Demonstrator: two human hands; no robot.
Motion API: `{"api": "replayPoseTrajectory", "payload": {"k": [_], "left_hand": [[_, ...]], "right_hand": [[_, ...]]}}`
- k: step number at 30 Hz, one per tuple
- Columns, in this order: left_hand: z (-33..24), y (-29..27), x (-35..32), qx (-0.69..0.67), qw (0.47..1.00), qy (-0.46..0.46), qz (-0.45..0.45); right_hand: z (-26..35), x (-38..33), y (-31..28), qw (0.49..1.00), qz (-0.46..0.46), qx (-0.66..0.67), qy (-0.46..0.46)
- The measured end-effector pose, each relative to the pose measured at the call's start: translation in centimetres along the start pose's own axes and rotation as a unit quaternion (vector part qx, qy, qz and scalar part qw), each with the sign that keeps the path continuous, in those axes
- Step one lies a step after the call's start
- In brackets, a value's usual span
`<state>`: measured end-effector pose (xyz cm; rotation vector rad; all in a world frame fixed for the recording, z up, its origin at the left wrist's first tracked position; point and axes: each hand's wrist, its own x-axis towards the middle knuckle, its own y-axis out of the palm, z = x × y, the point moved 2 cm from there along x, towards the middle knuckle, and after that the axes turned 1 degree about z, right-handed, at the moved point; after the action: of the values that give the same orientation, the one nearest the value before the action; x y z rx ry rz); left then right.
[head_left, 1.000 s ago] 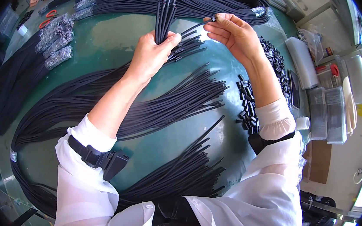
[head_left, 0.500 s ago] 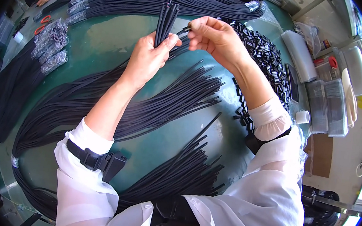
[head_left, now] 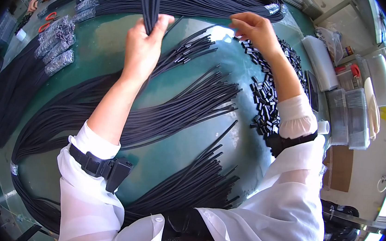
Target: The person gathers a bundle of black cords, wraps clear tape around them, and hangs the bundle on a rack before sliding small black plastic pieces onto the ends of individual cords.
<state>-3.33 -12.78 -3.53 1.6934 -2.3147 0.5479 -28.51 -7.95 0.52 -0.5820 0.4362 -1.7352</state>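
Green table [head_left: 116, 48] spreads under fans of black cords [head_left: 175, 114]. Our left hand [head_left: 141, 50] clamps a bundle [head_left: 150, 0] of cord ends, upright above the far side of the table. Our right hand [head_left: 256, 31] hovers with fingers pinched, near the small black caps [head_left: 266, 104]; whether it holds one, we cannot tell.

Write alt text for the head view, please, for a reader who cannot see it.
The left hand holds a bunch of black cords upright above a green table, while the right hand reaches toward small black caps scattered at the right. More black cords lie in fans across the table.
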Motion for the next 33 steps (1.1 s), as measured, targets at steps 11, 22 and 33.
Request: {"api": "replayPoseTrajectory", "payload": {"k": [11, 22, 33], "left_hand": [[-0.6, 0.9, -1.4, -0.216, 0.956, -0.168, 0.101], [-0.9, 1.0, -1.8, -0.194, 0.956, -0.167, 0.141], [-0.7, 1.2, -1.8, -0.179, 0.959, -0.143, 0.165]], "right_hand": [[-4.2, 2.5, 0.4, 0.949, 0.059, -0.309, -0.029], [2.8, -1.9, 2.4, 0.946, 0.134, 0.295, 0.009], [3.6, -2.8, 2.7, 0.972, 0.149, 0.180, -0.004]]}}
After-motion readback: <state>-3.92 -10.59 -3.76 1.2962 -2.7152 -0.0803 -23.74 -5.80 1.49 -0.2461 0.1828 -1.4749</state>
